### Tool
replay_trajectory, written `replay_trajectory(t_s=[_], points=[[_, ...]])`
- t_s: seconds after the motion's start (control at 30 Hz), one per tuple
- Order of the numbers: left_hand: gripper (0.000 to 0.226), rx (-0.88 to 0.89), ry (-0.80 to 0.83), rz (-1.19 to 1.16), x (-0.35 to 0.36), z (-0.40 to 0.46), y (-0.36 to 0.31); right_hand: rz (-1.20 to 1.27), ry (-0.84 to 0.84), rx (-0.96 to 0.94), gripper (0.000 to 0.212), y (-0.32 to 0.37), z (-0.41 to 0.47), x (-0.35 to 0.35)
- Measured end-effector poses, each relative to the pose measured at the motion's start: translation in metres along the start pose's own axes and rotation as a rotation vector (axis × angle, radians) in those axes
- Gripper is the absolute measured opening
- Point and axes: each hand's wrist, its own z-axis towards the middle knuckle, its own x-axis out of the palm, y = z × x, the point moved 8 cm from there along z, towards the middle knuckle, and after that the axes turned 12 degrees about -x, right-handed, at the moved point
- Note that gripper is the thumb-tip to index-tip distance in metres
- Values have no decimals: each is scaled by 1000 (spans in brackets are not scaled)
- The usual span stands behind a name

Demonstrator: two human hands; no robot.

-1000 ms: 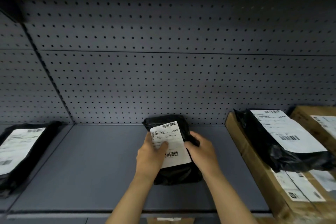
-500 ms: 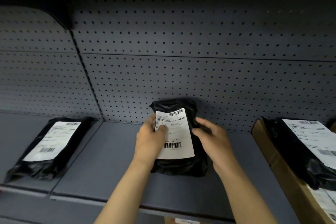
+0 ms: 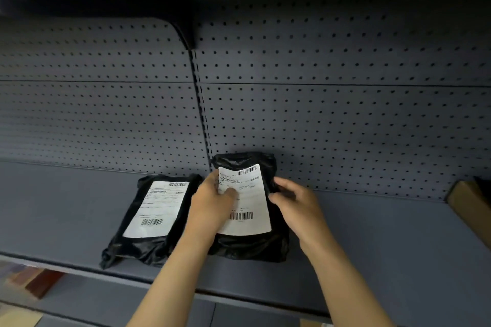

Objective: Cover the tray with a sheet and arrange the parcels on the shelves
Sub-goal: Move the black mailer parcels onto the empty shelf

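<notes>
A black plastic parcel with a white shipping label [image 3: 252, 244] is on the grey shelf [image 3: 372, 255], its far end against the pegboard back. My left hand [image 3: 210, 210] grips its left edge, thumb on the label. On the parcel's right edge sits my right hand [image 3: 295, 207], fingers curled around it. A second black parcel with a label [image 3: 148, 220] lies flat just to the left, almost touching my left hand. No tray or sheet is in view.
A cardboard box [image 3: 470, 207] pokes in at the right edge of the shelf. The pegboard back wall [image 3: 345, 119] and a vertical upright [image 3: 200, 103] stand behind the parcels. Another shelf overhangs above. Brown items [image 3: 39, 281] show on the level below at the left.
Both hands have carried the held parcel leftward along the shelf, so it now sits close beside the other black parcel. The boxes on the right have nearly left the view.
</notes>
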Motion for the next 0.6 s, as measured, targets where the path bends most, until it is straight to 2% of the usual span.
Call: replay_trajectory(t_s=[0.1,0.23,0.37,0.47,0.6], points=[[37,-5,-29,49,-30,17,17,3,31,6,51,1,-4,43],[49,-15,-6,103,-50,29,31,-26,29,23,53,-3,-10,75],[49,27,-14,129,-75,37,23,-21,-10,19,52,6,-10,92],[50,42,-53,176,-106,43,15,-13,37,-11,53,21,-6,119],[46,-25,-89,163,-149,54,27,-41,121,-61,55,37,0,160]])
